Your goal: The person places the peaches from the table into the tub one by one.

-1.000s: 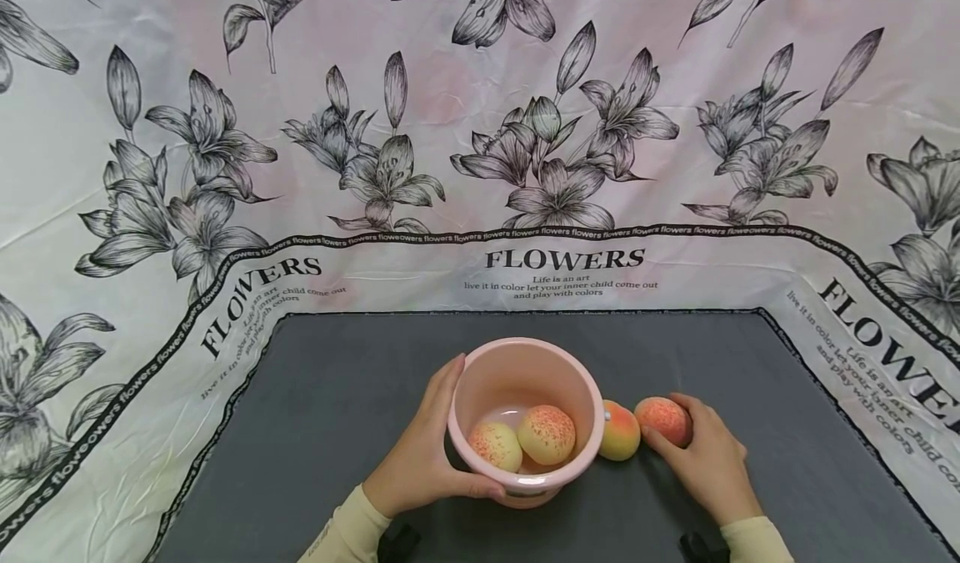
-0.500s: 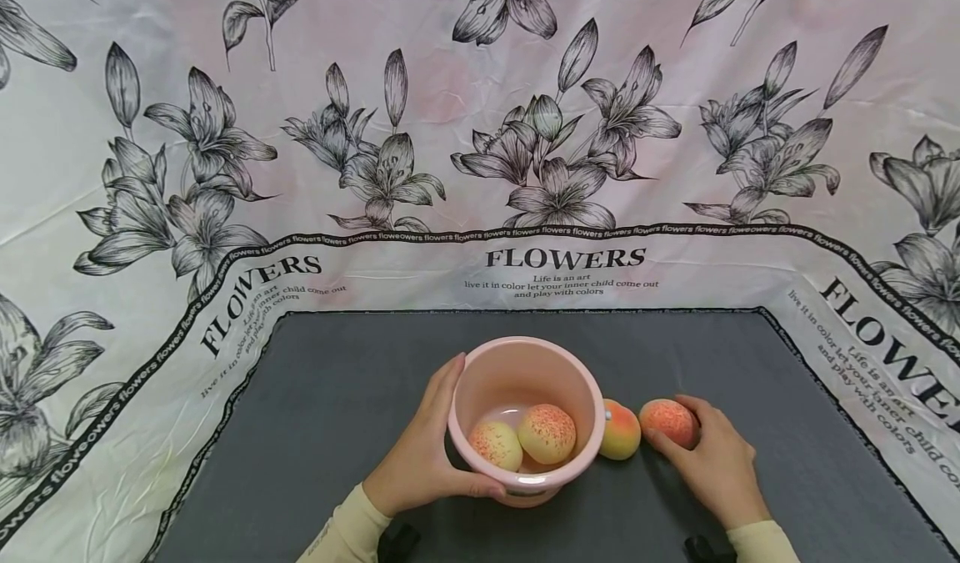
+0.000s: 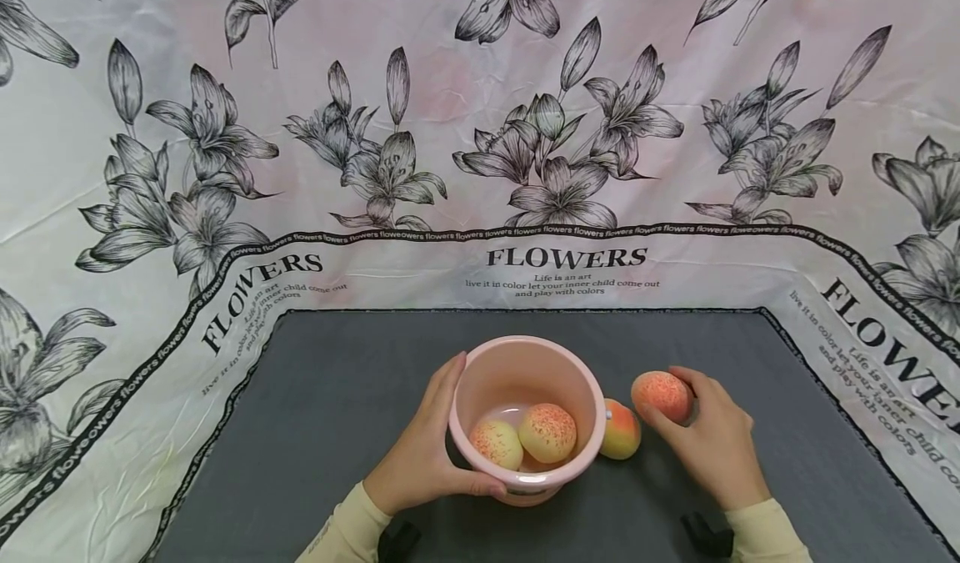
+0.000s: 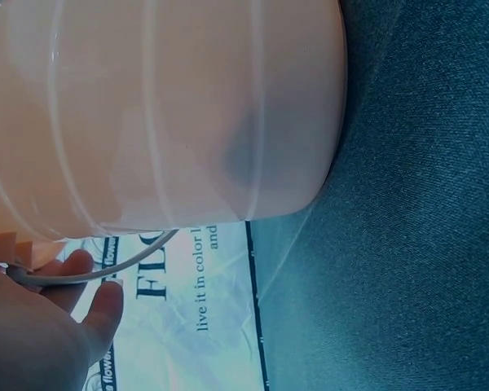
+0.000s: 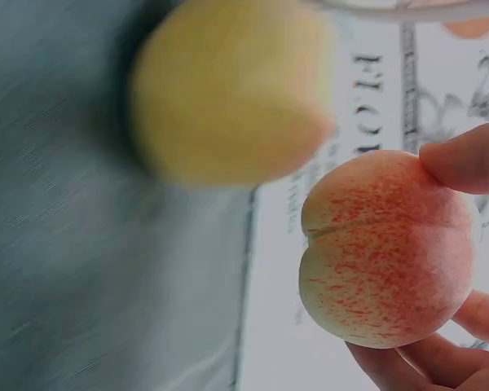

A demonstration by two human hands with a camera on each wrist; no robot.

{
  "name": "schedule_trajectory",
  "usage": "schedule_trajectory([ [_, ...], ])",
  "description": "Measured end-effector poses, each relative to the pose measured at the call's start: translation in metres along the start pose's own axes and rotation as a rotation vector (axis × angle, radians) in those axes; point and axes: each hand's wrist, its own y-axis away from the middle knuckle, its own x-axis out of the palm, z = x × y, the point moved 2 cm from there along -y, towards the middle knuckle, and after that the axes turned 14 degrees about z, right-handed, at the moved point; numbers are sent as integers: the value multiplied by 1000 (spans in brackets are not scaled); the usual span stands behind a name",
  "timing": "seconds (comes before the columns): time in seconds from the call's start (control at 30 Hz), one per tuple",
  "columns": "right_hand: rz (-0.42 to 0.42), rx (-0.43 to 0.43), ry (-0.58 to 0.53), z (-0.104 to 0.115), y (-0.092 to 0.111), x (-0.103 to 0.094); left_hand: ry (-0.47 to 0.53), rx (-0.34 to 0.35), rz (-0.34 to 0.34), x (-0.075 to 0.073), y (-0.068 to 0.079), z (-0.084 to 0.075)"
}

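My left hand (image 3: 423, 450) grips the pink bucket (image 3: 517, 371) from its left, thumb at the front near the rim. Inside it lie two pale, red-speckled peaches (image 3: 549, 434). A thin light handle (image 4: 138, 259) shows by the fingers in the left wrist view. To the bucket's right, my right hand (image 3: 716, 446) pinches a reddish peach (image 3: 662, 394) between thumb and fingers, raised off the table; its crease shows in the right wrist view. A yellow-and-orange fruit (image 3: 624, 431) rests on the table between bucket and hand, blurred in the right wrist view.
A dark grey cloth (image 3: 360, 363) covers the tabletop. Around it runs a white border printed with "FLOWERS" (image 3: 566, 258), and flower-printed fabric (image 3: 435, 113) rises behind. Black wrist straps (image 3: 401, 538) show at both sleeves.
My right hand shifted slightly right with the reddish peach, then lifted it up and a little left. My left hand and the bucket stayed in place.
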Motion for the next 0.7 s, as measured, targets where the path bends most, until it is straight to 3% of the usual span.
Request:
schedule_trajectory([
  [0.37,-163,-292,-58,89,-11,-19,6,-22,-1,1,0,2],
  [0.7,-68,-513,-123,141,-2,9,13,-25,8,0,0,0],
])
